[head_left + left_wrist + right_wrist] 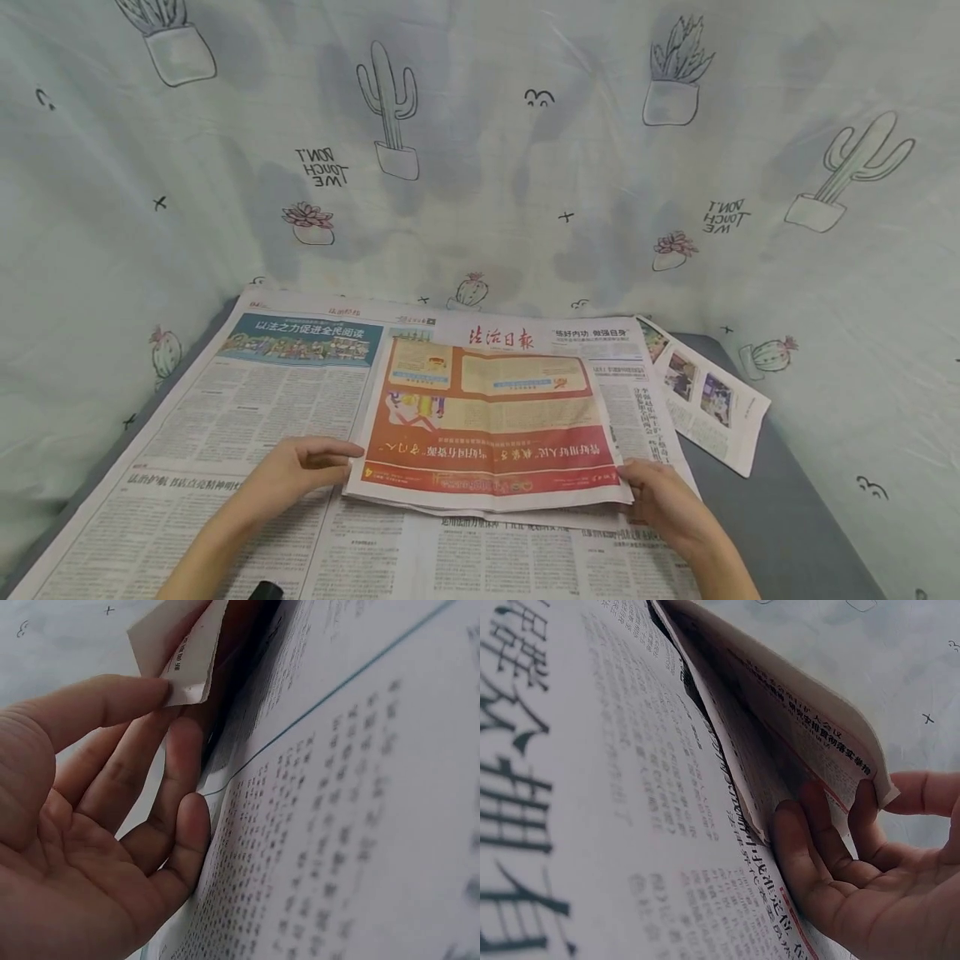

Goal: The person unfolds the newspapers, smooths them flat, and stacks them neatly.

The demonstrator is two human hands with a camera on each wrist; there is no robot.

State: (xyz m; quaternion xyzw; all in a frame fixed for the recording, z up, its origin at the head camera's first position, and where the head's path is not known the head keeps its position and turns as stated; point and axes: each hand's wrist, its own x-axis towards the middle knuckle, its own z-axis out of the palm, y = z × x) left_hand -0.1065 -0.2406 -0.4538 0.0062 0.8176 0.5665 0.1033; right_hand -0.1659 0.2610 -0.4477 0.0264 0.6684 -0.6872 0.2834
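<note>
Counting 2 hands (288,477) (670,504), 1 folded newspaper (491,412) (no. of sheets unclear), 1 lg. open newspaper (202,525), 1 small paper (735,446) w/ 2 full pics (680,377) (717,400) + 1 partial. Also 1 counter (787,517) & 1 black obj. (266,592), cut off. On curtain (480,150), seeing 2 tall cacti (387,108) (853,162), 3 round cacti (167,352) (472,292) (771,356), 2 leafy plants (178,50) (671,87), 2 pink plants (310,223) (673,250) & 2 slogans (322,168) (726,217).

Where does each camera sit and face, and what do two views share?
Head: head-worn, facing forward and down at the red newspaper; left hand, right hand, forearms show.
Left wrist: worn there, facing the newspaper's left side; only that hand shows.
Right wrist: worn there, facing its right side; only that hand shows.
Head and right wrist share the right hand.
</note>
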